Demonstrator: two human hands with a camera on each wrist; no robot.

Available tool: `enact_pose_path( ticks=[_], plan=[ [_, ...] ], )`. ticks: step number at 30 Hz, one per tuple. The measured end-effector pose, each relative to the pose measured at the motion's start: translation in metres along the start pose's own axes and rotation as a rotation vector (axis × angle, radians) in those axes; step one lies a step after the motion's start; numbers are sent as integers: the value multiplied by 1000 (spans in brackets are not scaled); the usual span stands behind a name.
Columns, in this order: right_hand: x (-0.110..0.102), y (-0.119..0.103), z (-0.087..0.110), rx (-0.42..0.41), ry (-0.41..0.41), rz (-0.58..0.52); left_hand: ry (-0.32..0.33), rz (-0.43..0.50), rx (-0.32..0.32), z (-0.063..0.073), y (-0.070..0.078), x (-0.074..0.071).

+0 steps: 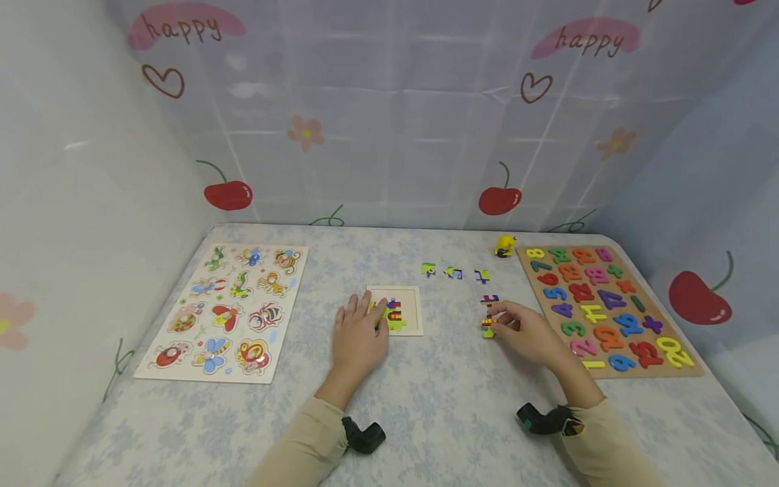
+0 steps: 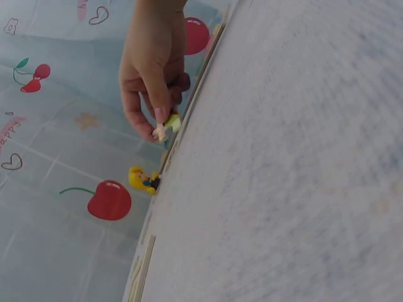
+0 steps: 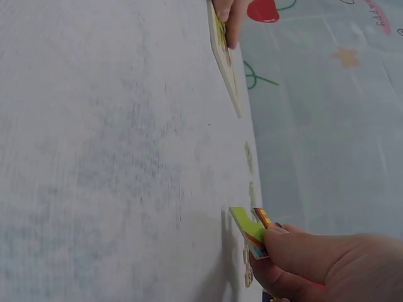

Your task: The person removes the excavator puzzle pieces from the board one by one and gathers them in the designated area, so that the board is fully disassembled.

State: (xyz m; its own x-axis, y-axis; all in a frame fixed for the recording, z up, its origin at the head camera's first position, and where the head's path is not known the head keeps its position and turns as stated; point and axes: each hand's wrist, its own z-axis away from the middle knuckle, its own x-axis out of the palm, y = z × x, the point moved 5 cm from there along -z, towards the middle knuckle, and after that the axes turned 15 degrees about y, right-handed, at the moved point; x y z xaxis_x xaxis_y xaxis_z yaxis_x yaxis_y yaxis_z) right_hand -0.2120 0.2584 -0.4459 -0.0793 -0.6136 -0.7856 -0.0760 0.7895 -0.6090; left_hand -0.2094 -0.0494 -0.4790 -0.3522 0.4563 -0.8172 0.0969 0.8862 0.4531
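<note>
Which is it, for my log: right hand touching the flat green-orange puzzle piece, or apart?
Touching: right wrist view shows the right hand pinching the piece.

Three views of this table [image 1: 426,412]

Head: from above, facing forward and down. Left wrist: low, tipped sideways, facing the right hand [image 2: 154,69]. Right wrist: low, tipped, close on that hand, shared by all three.

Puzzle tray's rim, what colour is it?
The tray rim is pale cream, clearest in the head view.
</note>
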Motion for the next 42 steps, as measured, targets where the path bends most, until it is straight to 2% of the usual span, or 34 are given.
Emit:
enact_pose_path(
  ticks=[8, 18, 25, 35, 42],
  plan=[
    [-7, 12, 3, 11, 13, 27, 1, -2, -2, 0, -1, 0],
    [-2, 12, 2, 16, 30, 53, -17, -7, -11, 1, 1, -1],
    [-2, 17, 0, 7, 21, 65, -7, -3, -10, 0, 2, -2],
    [-2, 10, -2, -26, 20, 195, -9, -5, -11, 1, 1, -2],
    [-1, 5, -2, -31, 48, 196, -16, -12, -13, 1, 1, -1]
  ],
)
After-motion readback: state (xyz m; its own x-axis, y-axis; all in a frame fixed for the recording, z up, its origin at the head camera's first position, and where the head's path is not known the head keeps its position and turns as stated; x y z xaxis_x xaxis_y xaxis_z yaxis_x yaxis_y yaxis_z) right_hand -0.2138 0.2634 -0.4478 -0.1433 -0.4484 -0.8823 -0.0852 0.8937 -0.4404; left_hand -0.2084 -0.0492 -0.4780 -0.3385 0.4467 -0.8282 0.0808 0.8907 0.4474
